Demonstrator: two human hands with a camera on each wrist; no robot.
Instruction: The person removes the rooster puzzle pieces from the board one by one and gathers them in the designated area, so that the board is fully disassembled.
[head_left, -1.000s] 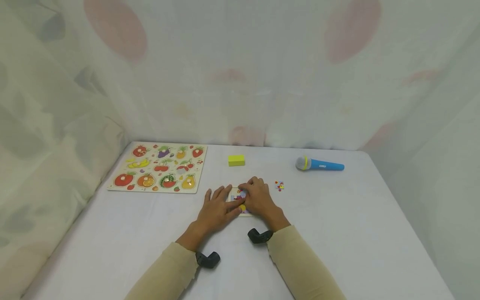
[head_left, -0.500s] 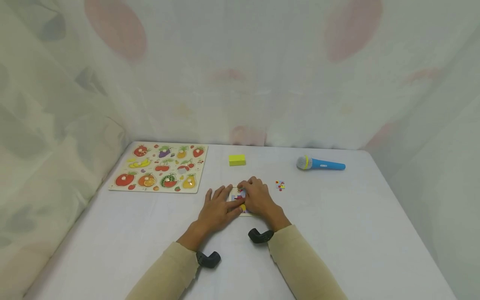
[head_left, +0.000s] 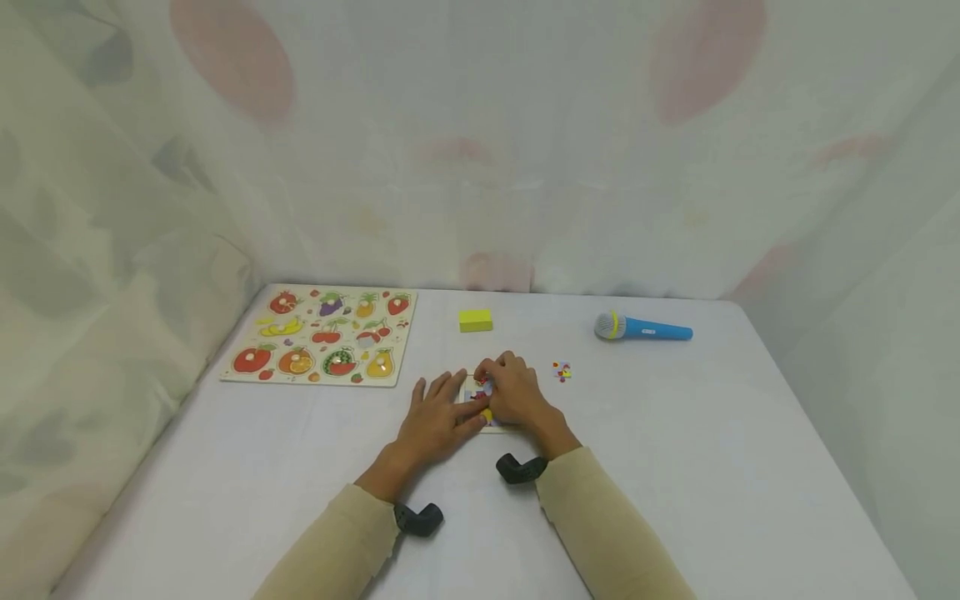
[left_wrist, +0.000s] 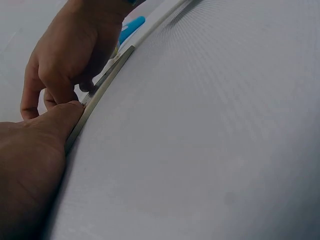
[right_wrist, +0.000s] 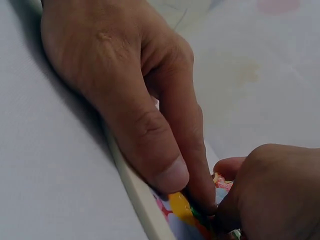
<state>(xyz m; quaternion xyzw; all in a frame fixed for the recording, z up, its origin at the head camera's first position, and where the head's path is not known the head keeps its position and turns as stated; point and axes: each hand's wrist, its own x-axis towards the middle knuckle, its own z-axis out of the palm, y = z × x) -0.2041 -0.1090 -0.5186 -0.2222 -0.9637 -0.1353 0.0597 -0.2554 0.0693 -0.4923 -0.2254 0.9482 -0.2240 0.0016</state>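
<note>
In the head view, a small framed jigsaw puzzle (head_left: 475, 390) with a pale wooden border lies flat at the table's middle, partly hidden under both hands. My left hand (head_left: 432, 423) rests along its left side with fingers spread, index finger and thumb reaching over the picture. From the right, my right hand (head_left: 517, 392) bends its fingers down over the board. The right wrist view shows a colourful puzzle piece (right_wrist: 220, 181) between this hand's thumb and finger, mostly covered. There, the left thumb presses at the cream frame (right_wrist: 137, 195). A loose puzzle piece (head_left: 562, 372) lies right of the hands.
A fruit peg puzzle board (head_left: 318, 335) lies at the back left. Behind the hands sits a yellow block (head_left: 476, 321). A blue toy microphone (head_left: 643, 327) lies at the back right, and patterned white cloth (head_left: 480, 167) rises behind the table.
The right hand's index finger has curled slightly and shifted a little at the puzzle's upper part. The left hand stays in place on the board.
</note>
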